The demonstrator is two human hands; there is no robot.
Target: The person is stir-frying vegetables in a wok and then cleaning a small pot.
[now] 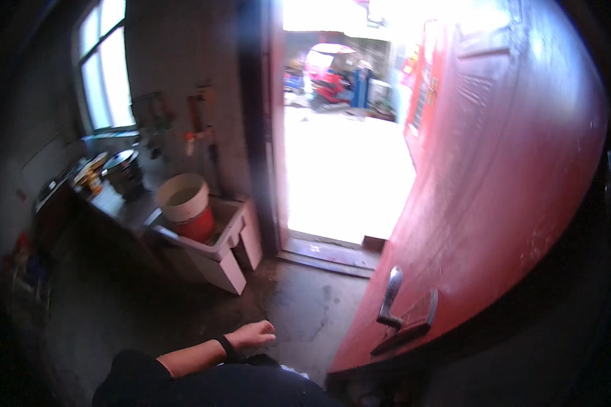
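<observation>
My left hand point(252, 334) hangs in front of my body above the dark floor, its fingers loosely bent and blurred. A dark band point(227, 350) circles the wrist. No object shows in this hand, but its palm is hidden. My right hand is out of view. To the right a red panelled door point(468, 213) stands swung inward, with a metal lever handle point(391, 300) low in the picture. Ahead, beyond a threshold point(331, 254), lies a brightly lit yard point(346, 173).
Left of the doorway, a pale sink point(219, 269) holds a white tub point(183, 198) on a red bucket point(198, 226). A lidded pot point(123, 173) stands on the counter point(109, 203) beneath a window point(104, 76). Utensils point(196, 114) hang on the wall. Outside stands a red three-wheeler point(328, 84).
</observation>
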